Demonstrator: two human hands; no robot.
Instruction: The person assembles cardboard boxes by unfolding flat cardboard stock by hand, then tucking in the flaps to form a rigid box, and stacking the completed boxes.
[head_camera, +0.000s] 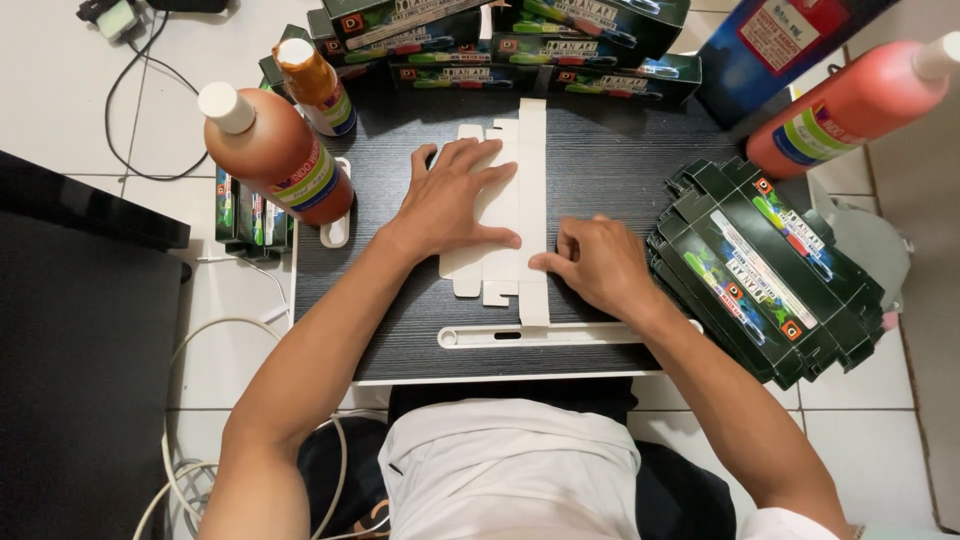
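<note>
A flat, unfolded white cardboard box blank (528, 170) lies printed side down in the middle of the small dark table (610, 160). My left hand (455, 200) lies flat on its left part, fingers spread, pressing it down. My right hand (592, 262) rests on the table at the blank's right edge, fingers curled, with the fingertips pinching or pressing the long side flap.
A stack of flat dark green box blanks (765, 268) sits at the table's right. Folded green boxes (520, 40) line the far edge. Two brown-orange bottles (275, 150) stand at left, a red bottle (850, 105) at right. A white plastic strip (545, 335) lies near me.
</note>
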